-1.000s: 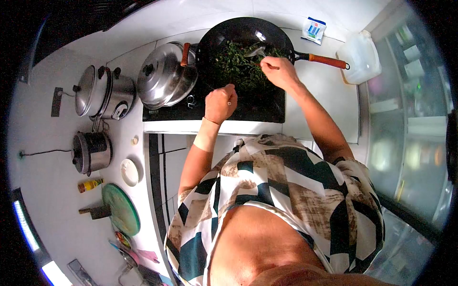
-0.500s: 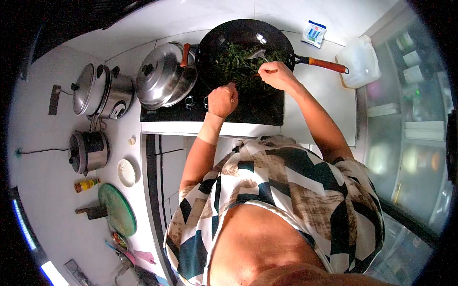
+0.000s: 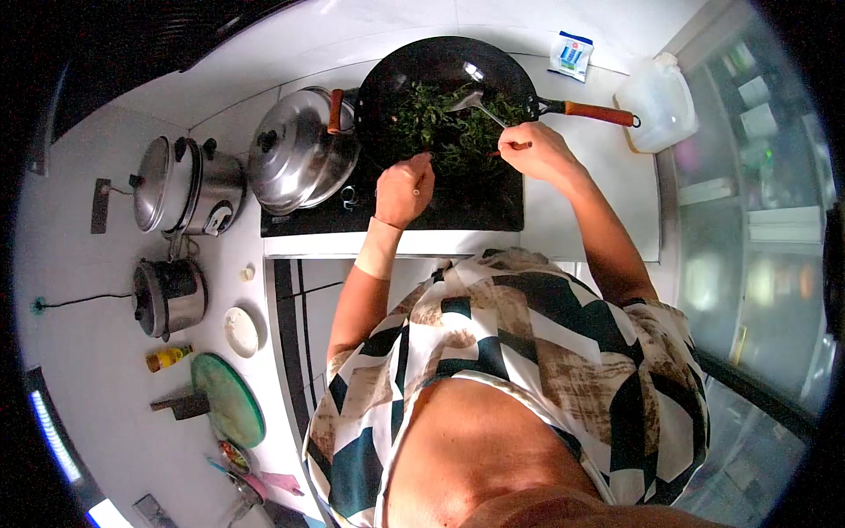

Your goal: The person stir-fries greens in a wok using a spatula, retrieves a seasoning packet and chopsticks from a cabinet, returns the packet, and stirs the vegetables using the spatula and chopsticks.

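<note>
A black wok [image 3: 378,84] sits on the stove, with dark green leafy vegetables [image 3: 431,123] heaped inside. My right hand [image 3: 541,151] is closed around the handle of a metal spatula [image 3: 469,100], at the wok's right side. The spatula's head rests among the leaves, and a short reddish-brown end pokes out beside my fingers. My left hand [image 3: 405,189] makes a fist at the wok's near rim. Whatever it grips there is hidden by the fingers.
Left of the wok stands a lidded steel pan [image 3: 295,158], close to my left hand. Farther left are a rice cooker [image 3: 211,189], another cooker [image 3: 180,295], a white bowl [image 3: 240,332] and a green cutting board [image 3: 231,400]. The wok's long handle [image 3: 598,114] points right, toward a plastic jug [image 3: 656,106].
My right hand has moved right and slightly down, drawing the spatula back across the leaves. My left hand stays by the near rim. The whole view has shifted a little.
</note>
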Available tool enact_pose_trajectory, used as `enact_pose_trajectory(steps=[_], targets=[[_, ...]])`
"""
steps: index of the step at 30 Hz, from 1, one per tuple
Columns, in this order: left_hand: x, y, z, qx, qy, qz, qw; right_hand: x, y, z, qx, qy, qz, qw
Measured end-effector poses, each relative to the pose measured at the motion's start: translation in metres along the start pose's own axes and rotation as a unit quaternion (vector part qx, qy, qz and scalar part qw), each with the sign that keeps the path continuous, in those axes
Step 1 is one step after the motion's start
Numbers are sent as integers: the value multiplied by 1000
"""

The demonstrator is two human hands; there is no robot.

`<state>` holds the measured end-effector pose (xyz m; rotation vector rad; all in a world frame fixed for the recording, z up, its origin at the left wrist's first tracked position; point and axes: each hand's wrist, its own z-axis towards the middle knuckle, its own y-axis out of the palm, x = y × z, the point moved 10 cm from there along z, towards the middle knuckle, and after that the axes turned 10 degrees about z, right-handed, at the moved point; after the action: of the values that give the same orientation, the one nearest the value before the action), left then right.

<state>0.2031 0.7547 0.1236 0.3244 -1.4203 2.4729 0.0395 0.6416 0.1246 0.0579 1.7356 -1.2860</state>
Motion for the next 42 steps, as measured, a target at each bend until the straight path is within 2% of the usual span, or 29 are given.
enact_pose_trajectory(steps=[1,4,5,8,9,10,12,14,16,20,21,24,25,26,28,31,32,34,36,37,40,41,42], targets=[[-3,10,-1,-56,-35,-34,997,-4,-2,-2,-4,1,-12,1000],[-14,17,-11,-54,-21,63,996,-14,-17,-12,-3,22,-35,999],[-18,14,-11,-71,-45,98,992,-16,-22,-14,0,31,-40,999],[1,-12,-5,-15,-25,55,998,-30,-36,-16,43,12,-27,999],[8,-15,-4,-26,-26,34,999,-33,-32,-14,45,3,-20,999],[18,-16,-1,-54,-23,-53,997,-34,-25,-10,47,-7,-14,999],[9,21,-11,-166,-89,-226,956,-31,-6,-2,44,-35,15,998],[7,14,-8,-128,-53,-82,987,-18,13,6,8,-33,-14,999],[-2,2,-3,-80,-31,69,994,-3,9,9,56,-26,-16,998],[-11,-46,-3,0,-66,92,994,-11,-23,-5,150,-63,-25,986],[-19,-47,-3,-16,-87,107,990,-7,-24,-5,131,-43,-37,990],[-39,-20,-4,-39,-76,51,995,10,-3,9,106,-36,-35,993],[-41,-7,-3,-33,-73,-16,997,14,9,14,91,-22,-8,996],[-49,17,-2,-70,-97,-37,992,13,18,21,89,-35,18,995],[-60,58,3,-59,-127,-178,974,14,29,35,117,-52,52,990],[-43,36,18,-29,-123,-190,974,9,9,30,157,-26,99,982],[-41,26,16,-32,-135,-242,960,27,13,34,132,-28,182,974],[-30,-5,13,-44,-134,-310,940,23,-13,11,145,-9,270,952],[-29,-25,4,-86,-138,-270,949,-2,-49,-17,180,-20,152,972],[-35,-29,-1,-75,-139,-239,958,1,-52,-20,183,-9,80,980],[-52,4,-9,-142,-89,-61,984,7,-21,-14,109,10,27,994],[-51,20,-8,-136,-67,-94,984,12,-4,-6,89,10,12,996],[-44,26,-3,-115,-86,-115,983,15,8,1,91,12,20,996]])
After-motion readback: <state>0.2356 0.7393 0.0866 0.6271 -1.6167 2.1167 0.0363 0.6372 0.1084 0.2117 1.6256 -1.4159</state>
